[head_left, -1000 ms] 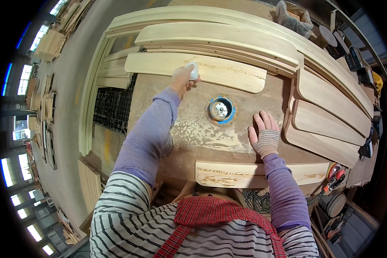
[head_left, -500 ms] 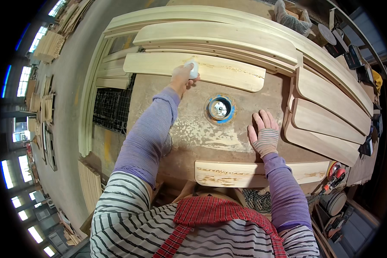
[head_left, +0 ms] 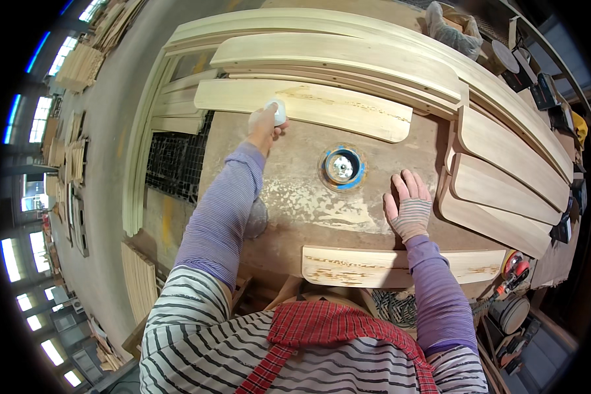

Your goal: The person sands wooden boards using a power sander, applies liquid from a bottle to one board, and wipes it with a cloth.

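Head view: beyond the blue-rimmed cup [head_left: 358,178], the streaked board [head_left: 338,107] was laid lengthwise left to right. At its near edge, left of the cup, a white object [head_left: 279,112] was gripped by the nearer left hand [head_left: 263,125]; right of the cup, the right hand [head_left: 410,202] was rested open, empty.

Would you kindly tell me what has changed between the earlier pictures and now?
The left hand has moved left along the far streaked board, carrying the small white object it already held. Nothing was newly grasped or let go. The right hand stays resting on the worktable; the blue-rimmed round container and near board lie where they were.
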A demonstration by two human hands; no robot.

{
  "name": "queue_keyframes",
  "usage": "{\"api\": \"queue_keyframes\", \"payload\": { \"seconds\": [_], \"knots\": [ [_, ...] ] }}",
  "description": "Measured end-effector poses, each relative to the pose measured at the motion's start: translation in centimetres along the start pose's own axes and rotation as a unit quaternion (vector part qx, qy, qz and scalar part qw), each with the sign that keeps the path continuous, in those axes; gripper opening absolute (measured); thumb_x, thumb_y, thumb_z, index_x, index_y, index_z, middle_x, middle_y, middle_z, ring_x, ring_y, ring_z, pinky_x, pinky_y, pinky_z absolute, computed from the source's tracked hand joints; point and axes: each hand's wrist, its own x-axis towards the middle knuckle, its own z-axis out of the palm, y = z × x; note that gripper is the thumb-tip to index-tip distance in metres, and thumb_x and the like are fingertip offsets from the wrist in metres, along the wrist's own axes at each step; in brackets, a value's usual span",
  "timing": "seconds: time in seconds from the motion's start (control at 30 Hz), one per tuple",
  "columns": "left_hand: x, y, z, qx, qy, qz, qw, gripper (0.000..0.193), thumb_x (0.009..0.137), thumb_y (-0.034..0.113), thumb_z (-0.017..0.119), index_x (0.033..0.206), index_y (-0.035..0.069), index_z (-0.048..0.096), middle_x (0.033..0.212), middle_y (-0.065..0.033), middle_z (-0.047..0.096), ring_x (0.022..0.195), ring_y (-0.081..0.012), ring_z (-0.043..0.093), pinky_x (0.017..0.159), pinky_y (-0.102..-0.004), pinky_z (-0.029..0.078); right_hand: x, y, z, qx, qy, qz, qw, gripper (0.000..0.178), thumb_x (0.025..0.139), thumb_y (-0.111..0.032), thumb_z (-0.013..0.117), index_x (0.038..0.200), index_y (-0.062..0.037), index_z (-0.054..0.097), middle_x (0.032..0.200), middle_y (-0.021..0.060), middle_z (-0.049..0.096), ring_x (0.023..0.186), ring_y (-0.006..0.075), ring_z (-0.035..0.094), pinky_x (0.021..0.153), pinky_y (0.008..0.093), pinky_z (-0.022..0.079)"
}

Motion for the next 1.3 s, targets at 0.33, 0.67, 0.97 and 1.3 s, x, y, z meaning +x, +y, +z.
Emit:
{"api": "queue_keyframes", "payload": {
  "seconds": [0.33, 0.67, 0.97, 1.3],
  "knots": [
    [-0.5, 0.1, 0.4, -0.009, -0.016, 0.009, 1.000, 0.030, 0.099, 0.029, 0.055, 0.110, 0.002, 0.059, 0.077, -0.0108, 0.067, 0.050, -0.0115, 0.060, 0.036, -0.0224, 0.036, -0.1, 0.3, -0.1, 0.003, 0.000, -0.002, 1.000, 0.050, 0.081, -0.028, 0.068, 0.127, -0.0130, 0.059, 0.138, 0.0112, 0.053, 0.129, 0.0340, 0.047, 0.104, 0.0491, 0.039],
    [1.6, 0.8, -2.3, -0.028, 0.015, 0.000, 1.000, 0.031, 0.099, 0.030, 0.056, 0.108, 0.001, 0.060, 0.077, -0.0108, 0.067, 0.048, -0.0126, 0.058, 0.034, -0.0223, 0.037, -0.1, 0.1, 0.0, -0.003, -0.010, 0.000, 1.000, 0.050, 0.080, -0.027, 0.069, 0.127, -0.0129, 0.059, 0.137, 0.0122, 0.054, 0.130, 0.0347, 0.047, 0.105, 0.0500, 0.038],
    [4.1, 0.0, -9.5, -0.034, 0.092, 0.030, 0.995, 0.033, 0.098, 0.032, 0.059, 0.118, 0.005, 0.058, 0.081, -0.0104, 0.066, 0.052, -0.0145, 0.063, 0.035, -0.0202, 0.037, 0.1, -0.1, 0.1, -0.006, -0.018, -0.007, 1.000, 0.049, 0.082, -0.026, 0.067, 0.128, -0.0122, 0.058, 0.139, 0.0137, 0.053, 0.130, 0.0357, 0.047, 0.105, 0.0509, 0.038],
    [8.4, 0.4, -16.5, -0.058, 0.193, 0.029, 0.979, 0.034, 0.095, 0.030, 0.063, 0.114, 0.002, 0.059, 0.082, -0.0122, 0.066, 0.049, -0.0190, 0.063, 0.034, -0.0248, 0.034, -0.4, 0.6, 0.9, -0.031, -0.024, -0.022, 0.999, 0.053, 0.082, -0.022, 0.065, 0.133, -0.0121, 0.054, 0.141, 0.0146, 0.051, 0.132, 0.0367, 0.045, 0.106, 0.0517, 0.035]
  ]
}}
